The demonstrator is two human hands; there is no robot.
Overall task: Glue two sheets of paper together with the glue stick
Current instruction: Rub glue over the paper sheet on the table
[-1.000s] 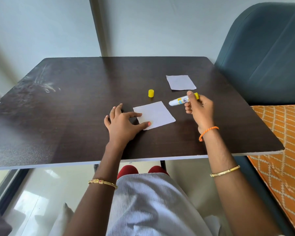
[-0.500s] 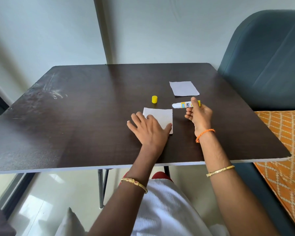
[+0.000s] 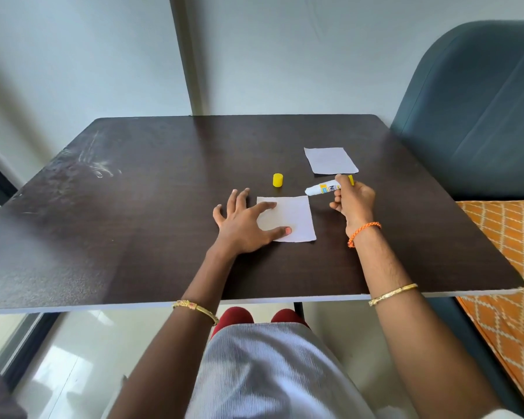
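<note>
Two white paper squares lie on the dark table (image 3: 133, 237). Left of centre, the left hand (image 3: 242, 225) rests flat with fingers spread wide, forefinger and thumb pressing the left edge of the near sheet (image 3: 291, 219). Just beyond that sheet stands the yellow cap (image 3: 278, 180), off the stick. Further right, the right hand (image 3: 353, 201) has its fingers curled around the glue stick (image 3: 322, 189), which is uncapped, its white tip aimed left just above the near sheet's far right corner. The far sheet (image 3: 330, 160) lies beyond the stick, untouched.
</note>
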